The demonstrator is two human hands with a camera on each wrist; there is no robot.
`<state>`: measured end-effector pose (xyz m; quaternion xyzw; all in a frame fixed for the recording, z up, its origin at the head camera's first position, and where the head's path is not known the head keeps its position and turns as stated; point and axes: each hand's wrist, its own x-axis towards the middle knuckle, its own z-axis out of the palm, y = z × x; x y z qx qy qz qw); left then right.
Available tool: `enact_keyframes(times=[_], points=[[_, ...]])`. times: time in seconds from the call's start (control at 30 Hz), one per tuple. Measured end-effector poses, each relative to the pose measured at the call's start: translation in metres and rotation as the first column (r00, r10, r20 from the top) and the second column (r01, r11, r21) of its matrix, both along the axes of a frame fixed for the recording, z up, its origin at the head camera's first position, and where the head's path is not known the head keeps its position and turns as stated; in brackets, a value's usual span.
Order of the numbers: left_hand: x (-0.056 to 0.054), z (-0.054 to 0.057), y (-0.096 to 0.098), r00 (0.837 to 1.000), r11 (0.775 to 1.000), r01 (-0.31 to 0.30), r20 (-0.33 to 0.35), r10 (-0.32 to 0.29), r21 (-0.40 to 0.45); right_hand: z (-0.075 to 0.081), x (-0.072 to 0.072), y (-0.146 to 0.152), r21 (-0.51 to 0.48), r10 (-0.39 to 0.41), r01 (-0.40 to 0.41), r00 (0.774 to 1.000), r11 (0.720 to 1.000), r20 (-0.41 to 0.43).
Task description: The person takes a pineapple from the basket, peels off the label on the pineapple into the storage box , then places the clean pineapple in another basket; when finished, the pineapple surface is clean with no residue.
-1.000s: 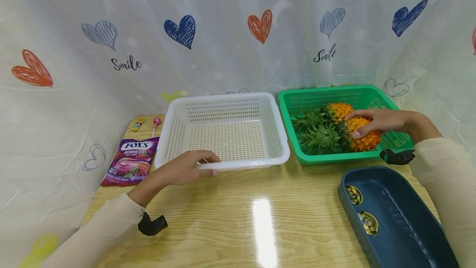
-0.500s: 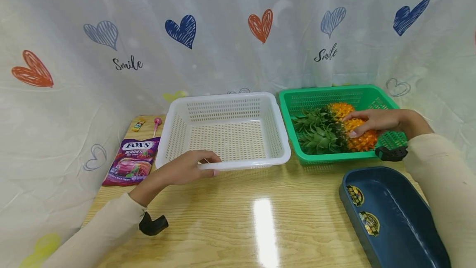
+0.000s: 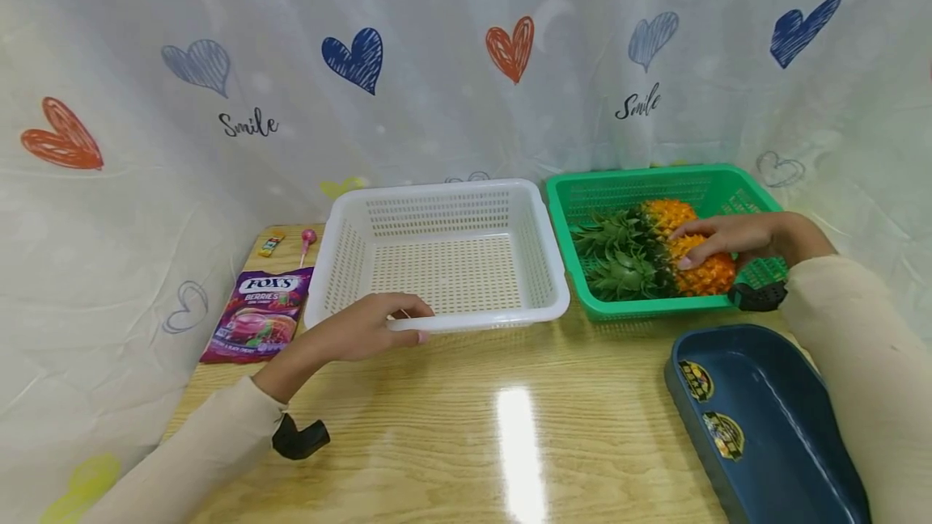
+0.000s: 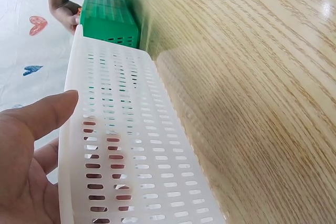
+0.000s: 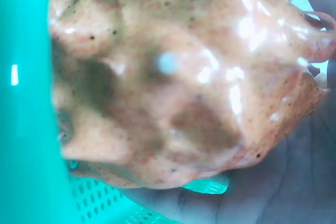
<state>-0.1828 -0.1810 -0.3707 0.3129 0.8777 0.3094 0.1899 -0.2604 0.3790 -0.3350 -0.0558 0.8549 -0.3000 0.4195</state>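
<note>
My left hand [image 3: 367, 330] pinches the front rim of a white perforated plastic basket [image 3: 495, 319], fingers over the inside and thumb [image 4: 55, 111] outside. Inside the green perforated basket [image 3: 633, 310] at the right lie two pineapples side by side, orange-yellow with green crowns pointing left. My right hand [image 3: 750, 237] grips the front pineapple [image 3: 705, 275] from above, thumb toward the viewer. The rear pineapple [image 3: 668, 215] lies just behind it. In the right wrist view the glossy, bumpy skin of the front pineapple [image 5: 157, 108] fills most of the picture, close to the green wall.
A dark blue tray [image 3: 786, 443] with gold stickers stands at front right, partly under my right sleeve. To the left lie a purple candy bag [image 3: 255, 318], a pink lollipop [image 3: 308, 238] and a small yellow wrapped candy [image 3: 271, 245]. A heart-printed curtain [image 3: 437, 128] hangs behind the table.
My right hand and the front pineapple have shifted slightly left within the green basket, and my right forearm has moved left over the dark tray. My left hand has stayed still.
</note>
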Motion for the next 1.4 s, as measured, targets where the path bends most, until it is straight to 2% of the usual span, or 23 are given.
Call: enact_keyframes(times=[0.4,0.73,1.03,1.17,1.4], points=[[0.000,0.002,0.000,1.000,1.000,0.003,0.002,-0.003,-0.002,0.003,-0.003,0.001,0.004,-0.006,0.006,0.998,1.000,0.058],[0.000,0.002,-0.001,1.000,1.000,0.013,0.000,-0.013,0.002,0.005,-0.005,-0.003,0.066,0.016,-0.020,0.999,0.998,0.051],[0.001,0.001,0.000,1.000,1.000,0.019,-0.008,-0.019,0.003,0.001,-0.008,0.002,0.035,0.036,-0.038,0.998,0.999,0.058],[0.001,0.001,0.000,1.000,1.000,0.016,0.000,-0.016,0.005,0.000,-0.008,0.003,0.027,0.022,-0.024,0.999,0.999,0.045],[0.000,0.000,-0.001,1.000,1.000,0.023,-0.006,-0.023,0.005,0.000,-0.004,0.007,0.037,0.025,-0.024,0.999,0.999,-0.037]])
